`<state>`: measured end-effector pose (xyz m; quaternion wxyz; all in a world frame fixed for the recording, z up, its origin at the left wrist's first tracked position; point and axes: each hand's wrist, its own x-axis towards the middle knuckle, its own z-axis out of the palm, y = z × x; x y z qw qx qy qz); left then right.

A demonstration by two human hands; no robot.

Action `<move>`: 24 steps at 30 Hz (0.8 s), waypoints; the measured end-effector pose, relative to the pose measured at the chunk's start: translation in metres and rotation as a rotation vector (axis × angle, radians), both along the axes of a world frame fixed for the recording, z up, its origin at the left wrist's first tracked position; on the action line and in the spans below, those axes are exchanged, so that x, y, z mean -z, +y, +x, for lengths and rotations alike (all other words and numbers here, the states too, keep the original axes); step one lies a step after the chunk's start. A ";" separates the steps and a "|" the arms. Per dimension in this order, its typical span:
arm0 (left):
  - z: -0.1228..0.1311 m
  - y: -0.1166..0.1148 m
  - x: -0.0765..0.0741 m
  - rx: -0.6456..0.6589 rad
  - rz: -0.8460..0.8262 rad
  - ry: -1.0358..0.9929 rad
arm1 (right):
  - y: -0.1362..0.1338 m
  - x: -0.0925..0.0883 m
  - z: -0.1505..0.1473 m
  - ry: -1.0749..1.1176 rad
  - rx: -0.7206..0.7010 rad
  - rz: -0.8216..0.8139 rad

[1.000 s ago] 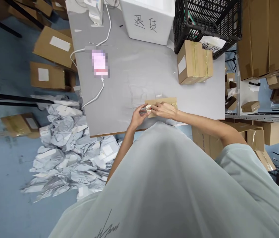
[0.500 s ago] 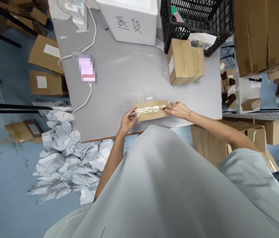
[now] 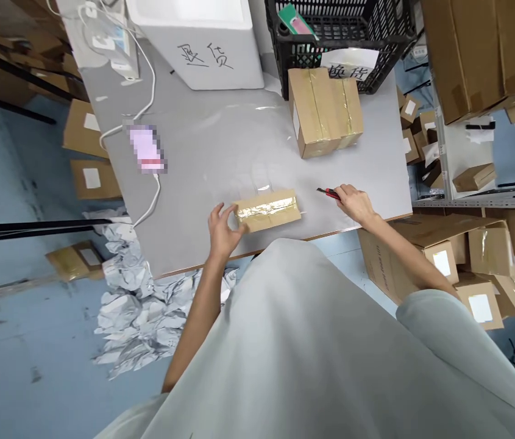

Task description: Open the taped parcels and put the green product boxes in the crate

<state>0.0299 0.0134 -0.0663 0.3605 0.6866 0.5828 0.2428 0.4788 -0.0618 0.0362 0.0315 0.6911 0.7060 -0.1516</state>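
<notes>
A small cardboard box [image 3: 269, 210] with shiny tape along its top lies near the front edge of the grey table [image 3: 220, 146]. My left hand [image 3: 223, 230] grips its left end, with thumb and fingers on opposite sides. To the right of the box, apart from it, my right hand [image 3: 354, 204] is closed around a red and black utility knife [image 3: 329, 192]. The blade end points left, over the table. A thin pale strip sticks out at the box's right end.
Behind stand two taped cardboard boxes [image 3: 323, 116], a black plastic crate [image 3: 344, 46] and a white foam box [image 3: 202, 55]. On the left lie a pixelated phone-like object [image 3: 146, 146], its white cable [image 3: 151, 204] and a power strip [image 3: 120, 52]. Crumpled grey-white bags [image 3: 133, 317] cover the floor.
My right hand has moved right, away from the box, and the knife in it now shows clearly. My left hand stays at the box's left end. The whole view has shifted slightly.
</notes>
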 end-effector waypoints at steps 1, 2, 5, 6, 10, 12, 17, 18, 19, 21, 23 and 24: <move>0.013 0.003 -0.007 0.040 0.057 0.030 | -0.006 0.006 -0.005 0.049 0.067 0.011; 0.028 0.006 -0.013 0.094 0.091 0.041 | -0.011 0.012 -0.012 0.109 0.137 0.018; 0.081 0.013 -0.025 0.321 0.127 0.045 | -0.020 0.032 -0.036 0.306 0.371 0.032; 0.098 0.015 -0.027 0.386 0.133 0.056 | -0.021 0.039 -0.044 0.368 0.441 0.038; 0.142 0.022 -0.024 0.487 0.124 0.150 | -0.029 0.059 -0.064 0.581 0.644 0.091; 0.150 0.025 -0.021 0.477 0.107 0.207 | -0.033 0.066 -0.073 0.682 0.727 0.128; 0.154 0.031 -0.021 0.481 0.125 0.262 | -0.036 0.085 -0.103 0.925 0.971 0.211; 0.154 0.032 -0.022 0.496 0.139 0.264 | -0.035 0.088 -0.109 0.968 1.013 0.211; 0.153 0.033 -0.024 0.517 0.153 0.267 | -0.033 0.090 -0.114 1.003 1.043 0.207; 0.149 0.034 -0.030 0.559 0.172 0.267 | -0.032 0.091 -0.123 1.037 1.058 0.200; 0.140 0.035 -0.039 0.567 0.182 0.235 | -0.031 0.088 -0.128 1.011 0.992 0.217; 0.133 0.035 -0.044 0.551 0.188 0.204 | -0.031 0.084 -0.129 0.984 0.937 0.234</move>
